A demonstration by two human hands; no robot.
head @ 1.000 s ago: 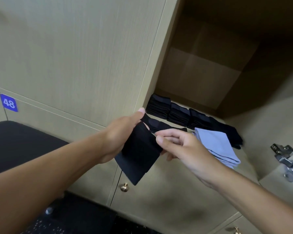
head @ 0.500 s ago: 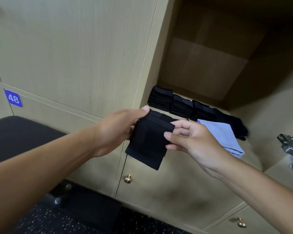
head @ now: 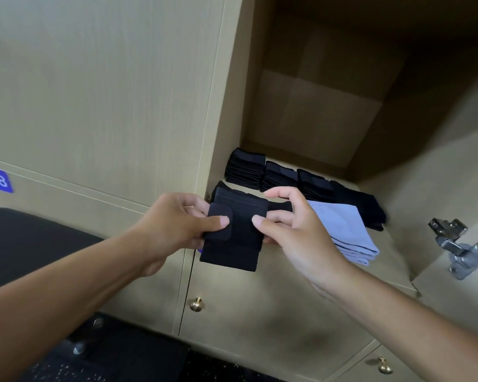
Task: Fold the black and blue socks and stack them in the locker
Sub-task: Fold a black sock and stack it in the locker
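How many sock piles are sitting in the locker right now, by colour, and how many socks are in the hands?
Black piles in the locker: 4
Blue piles: 1
Black socks held in front of the shelf: 1 folded bundle, gripped by the left hand and right hand
Total: 6 groups. Single socks inside the piles cannot be counted.

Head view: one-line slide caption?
Both hands, left and right, grip a folded black sock before the open locker holding sock stacks.
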